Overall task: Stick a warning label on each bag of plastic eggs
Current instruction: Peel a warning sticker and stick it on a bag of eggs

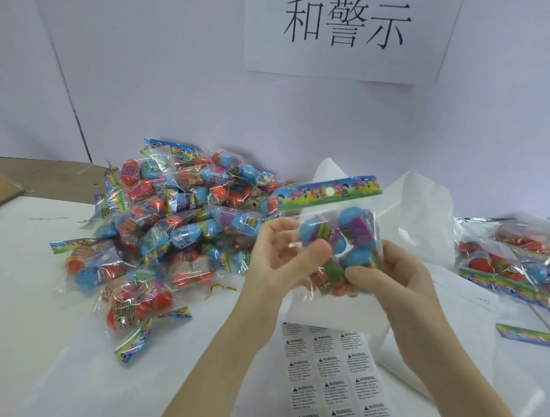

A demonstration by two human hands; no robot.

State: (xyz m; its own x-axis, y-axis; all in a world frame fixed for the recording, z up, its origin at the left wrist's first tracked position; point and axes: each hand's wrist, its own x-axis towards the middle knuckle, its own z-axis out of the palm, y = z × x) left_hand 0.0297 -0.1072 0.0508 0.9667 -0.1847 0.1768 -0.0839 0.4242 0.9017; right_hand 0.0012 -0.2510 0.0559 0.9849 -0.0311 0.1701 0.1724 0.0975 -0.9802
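One bag of plastic eggs (pixel 342 240) held up above the bench (pixel 24 291), header card on top, clear face turned to the camera, probably so a flat part of the film shows for the label. Left hand (pixel 284 250) at the bag's left edge, fingers curled, thumb and fingertips pinching the film there; looks like a small pale piece between them, maybe a warning label, but too blurred to say. Right hand (pixel 388 278) gripping the lower right of the bag, thumb in front, keeping it steady. Both hands clamped on the same bag, close together.

Directly under the hands, the sheet of warning labels (pixel 328 380), near enough to peel from without reaching. To the left, a big pile of bags (pixel 171 222), likely waiting. To the right, a flatter group of bags (pixel 519 262), kept well apart, perhaps the finished ones; no labels readable there.
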